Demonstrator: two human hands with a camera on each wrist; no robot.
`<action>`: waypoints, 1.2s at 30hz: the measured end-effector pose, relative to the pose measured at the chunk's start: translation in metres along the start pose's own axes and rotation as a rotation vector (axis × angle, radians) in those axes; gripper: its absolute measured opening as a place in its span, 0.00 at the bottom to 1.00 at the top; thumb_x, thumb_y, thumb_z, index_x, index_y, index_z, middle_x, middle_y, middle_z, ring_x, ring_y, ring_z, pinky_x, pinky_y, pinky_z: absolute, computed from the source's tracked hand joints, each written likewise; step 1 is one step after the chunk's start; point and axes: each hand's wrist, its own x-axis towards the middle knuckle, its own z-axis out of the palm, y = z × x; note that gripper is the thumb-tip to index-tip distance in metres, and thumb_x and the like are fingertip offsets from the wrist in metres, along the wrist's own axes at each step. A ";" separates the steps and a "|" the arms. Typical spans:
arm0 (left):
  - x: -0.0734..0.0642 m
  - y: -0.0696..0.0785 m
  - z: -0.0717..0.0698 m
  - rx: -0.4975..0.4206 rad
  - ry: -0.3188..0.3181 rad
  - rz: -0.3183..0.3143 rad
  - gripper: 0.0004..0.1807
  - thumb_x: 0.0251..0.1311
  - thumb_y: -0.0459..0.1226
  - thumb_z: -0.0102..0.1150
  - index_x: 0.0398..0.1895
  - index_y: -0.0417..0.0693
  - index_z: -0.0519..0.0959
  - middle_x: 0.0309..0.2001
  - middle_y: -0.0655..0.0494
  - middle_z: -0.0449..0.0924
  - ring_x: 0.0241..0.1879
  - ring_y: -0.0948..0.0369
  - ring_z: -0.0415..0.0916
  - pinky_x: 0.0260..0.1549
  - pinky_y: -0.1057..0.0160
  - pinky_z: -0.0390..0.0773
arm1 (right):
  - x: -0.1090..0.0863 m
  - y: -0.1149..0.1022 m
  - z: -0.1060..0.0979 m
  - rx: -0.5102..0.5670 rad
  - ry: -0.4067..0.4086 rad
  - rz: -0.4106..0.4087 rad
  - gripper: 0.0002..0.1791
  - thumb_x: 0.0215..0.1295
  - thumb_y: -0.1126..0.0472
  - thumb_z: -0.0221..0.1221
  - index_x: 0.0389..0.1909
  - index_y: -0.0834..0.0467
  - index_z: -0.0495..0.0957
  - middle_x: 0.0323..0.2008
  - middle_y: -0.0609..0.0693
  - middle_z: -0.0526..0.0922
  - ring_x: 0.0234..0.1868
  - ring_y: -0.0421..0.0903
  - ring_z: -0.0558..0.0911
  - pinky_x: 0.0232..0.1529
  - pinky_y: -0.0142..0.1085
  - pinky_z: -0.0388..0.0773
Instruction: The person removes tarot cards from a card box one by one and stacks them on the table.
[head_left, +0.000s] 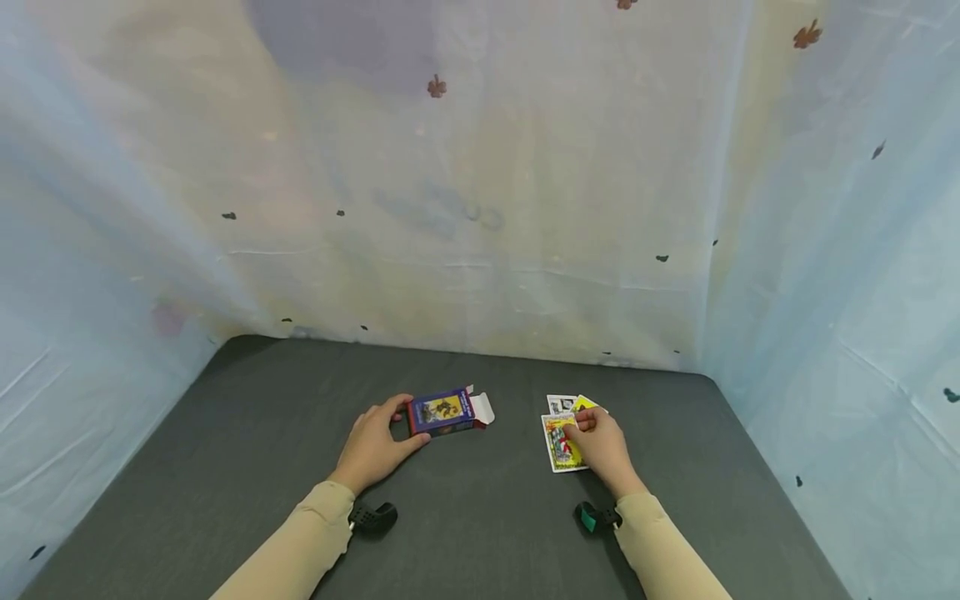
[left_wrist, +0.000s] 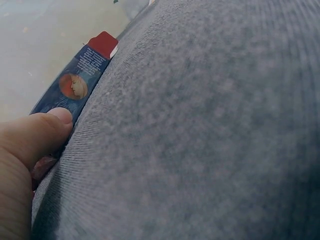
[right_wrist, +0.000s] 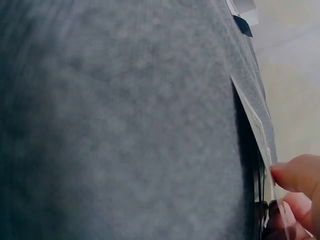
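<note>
Blue and red card stock forms the small box (head_left: pixel 442 410) below the middle of the head view, its white flap (head_left: pixel 483 408) open at the right end. The left hand (head_left: pixel 373 448) grips its left end, thumb on the near side and a finger at the far side; a harder squeeze could bow the thin walls and narrow the mouth. Right of centre, the right hand (head_left: pixel 606 450) pinches a picture card (head_left: pixel 559 448), with a white-bordered card (head_left: pixel 562 405) and a yellow card (head_left: pixel 584 403) fanned out behind it. Their uneven overlap could let one slide onto the dark grey cloth (head_left: pixel 487 525) if the pinch loosens; too tight a pinch may crease them. Whether the fingers hold all three, I cannot tell.
</note>
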 end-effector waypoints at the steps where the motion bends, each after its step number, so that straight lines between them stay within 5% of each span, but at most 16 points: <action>1: 0.000 0.000 -0.001 0.001 -0.001 -0.005 0.42 0.48 0.66 0.65 0.66 0.66 0.67 0.50 0.57 0.76 0.46 0.55 0.71 0.44 0.46 0.71 | 0.000 0.000 0.000 -0.003 -0.004 -0.002 0.15 0.61 0.57 0.65 0.42 0.63 0.75 0.35 0.54 0.76 0.33 0.46 0.75 0.30 0.34 0.73; 12: 0.000 0.001 0.000 -0.004 -0.001 -0.015 0.42 0.47 0.68 0.64 0.66 0.67 0.68 0.51 0.58 0.75 0.47 0.55 0.71 0.45 0.46 0.71 | -0.008 0.006 -0.005 0.194 0.097 0.071 0.14 0.72 0.53 0.53 0.48 0.59 0.76 0.40 0.55 0.75 0.39 0.48 0.74 0.35 0.35 0.72; 18: 0.001 0.002 0.001 -0.007 0.010 -0.012 0.42 0.47 0.66 0.65 0.66 0.66 0.68 0.50 0.58 0.76 0.47 0.55 0.71 0.45 0.46 0.71 | -0.015 0.002 -0.011 0.306 0.076 0.045 0.18 0.71 0.47 0.54 0.49 0.58 0.74 0.41 0.57 0.76 0.38 0.50 0.75 0.32 0.34 0.74; 23: 0.000 0.003 0.000 -0.009 0.005 -0.009 0.41 0.48 0.63 0.68 0.66 0.64 0.68 0.50 0.57 0.76 0.47 0.54 0.71 0.45 0.46 0.70 | -0.017 -0.003 -0.014 0.306 0.046 0.032 0.23 0.68 0.41 0.56 0.51 0.56 0.73 0.42 0.55 0.76 0.39 0.51 0.75 0.34 0.37 0.76; 36: 0.009 -0.001 0.002 0.007 -0.039 0.050 0.43 0.52 0.61 0.66 0.72 0.66 0.63 0.53 0.54 0.76 0.49 0.53 0.71 0.47 0.45 0.70 | -0.018 -0.013 -0.011 0.271 0.023 -0.038 0.20 0.68 0.47 0.59 0.50 0.57 0.73 0.43 0.54 0.78 0.42 0.49 0.79 0.39 0.44 0.78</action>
